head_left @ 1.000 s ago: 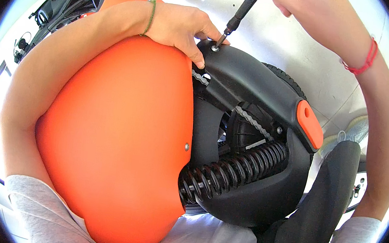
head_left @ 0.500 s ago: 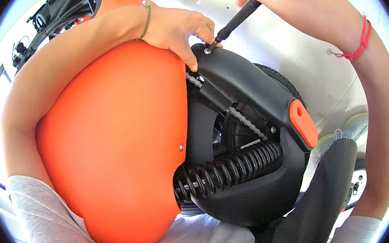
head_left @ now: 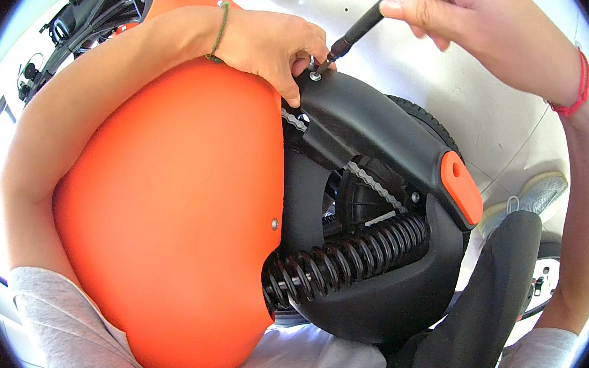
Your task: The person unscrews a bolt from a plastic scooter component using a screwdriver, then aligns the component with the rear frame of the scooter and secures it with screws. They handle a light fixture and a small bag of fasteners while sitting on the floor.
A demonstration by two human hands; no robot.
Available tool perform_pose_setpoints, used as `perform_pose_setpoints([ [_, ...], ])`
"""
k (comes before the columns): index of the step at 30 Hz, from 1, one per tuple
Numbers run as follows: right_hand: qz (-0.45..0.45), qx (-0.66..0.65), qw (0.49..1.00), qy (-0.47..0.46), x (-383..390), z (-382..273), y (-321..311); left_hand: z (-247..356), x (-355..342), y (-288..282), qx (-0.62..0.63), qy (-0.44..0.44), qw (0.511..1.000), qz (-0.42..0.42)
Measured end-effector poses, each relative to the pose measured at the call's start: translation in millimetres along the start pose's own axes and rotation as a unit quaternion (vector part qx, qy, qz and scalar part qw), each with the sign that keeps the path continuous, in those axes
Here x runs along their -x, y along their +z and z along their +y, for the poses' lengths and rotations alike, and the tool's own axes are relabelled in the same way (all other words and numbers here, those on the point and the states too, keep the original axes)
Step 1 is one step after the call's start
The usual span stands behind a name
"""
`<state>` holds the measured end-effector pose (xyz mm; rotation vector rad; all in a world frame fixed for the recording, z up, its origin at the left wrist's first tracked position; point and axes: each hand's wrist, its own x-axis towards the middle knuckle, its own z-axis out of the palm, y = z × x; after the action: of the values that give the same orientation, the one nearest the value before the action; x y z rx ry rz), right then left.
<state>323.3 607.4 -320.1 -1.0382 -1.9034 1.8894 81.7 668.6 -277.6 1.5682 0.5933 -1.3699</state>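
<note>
My right hand (head_left: 456,23) is closed on the top end of a black screwdriver (head_left: 359,28) with a knurled shaft. The tool leans down to the left, its tip at a silver screw (head_left: 315,76) in the black plastic cover (head_left: 377,124). Beside that screw, my left hand (head_left: 271,49) pinches the cover's upper edge, thumb on the near side and fingers partly hidden behind. My left arm wraps round a large orange body panel (head_left: 172,215), which has another screw (head_left: 275,224) at its right edge.
A black coil spring (head_left: 347,259) runs below a chain (head_left: 376,185), with a tyre (head_left: 423,118) behind the cover. An orange reflector-like piece (head_left: 461,190) sits at the cover's right end. My leg (head_left: 489,285) and a shoe (head_left: 544,192) are at the right, on pale tiles.
My right hand has come lower and to the right into view, round the screwdriver's top end. The screwdriver's tip stays at the screw; my left hand has hardly moved.
</note>
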Motion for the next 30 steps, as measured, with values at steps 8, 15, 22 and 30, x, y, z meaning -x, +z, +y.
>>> perform_pose_setpoints([
  [8,0.251,0.193,0.893,-0.319,-39,53,50,3,3,-6,0.158,-0.043,0.986,-0.037],
  [15,0.226,-0.082,0.971,-0.013,3,-24,44,-13,7,-14,0.223,0.015,0.974,-0.016],
  [22,0.190,-0.055,0.979,-0.054,6,-13,32,-2,2,-9,0.271,0.043,0.961,0.043],
  [30,0.214,0.152,0.957,-0.127,12,-17,20,7,6,-10,0.206,0.009,0.978,0.027],
])
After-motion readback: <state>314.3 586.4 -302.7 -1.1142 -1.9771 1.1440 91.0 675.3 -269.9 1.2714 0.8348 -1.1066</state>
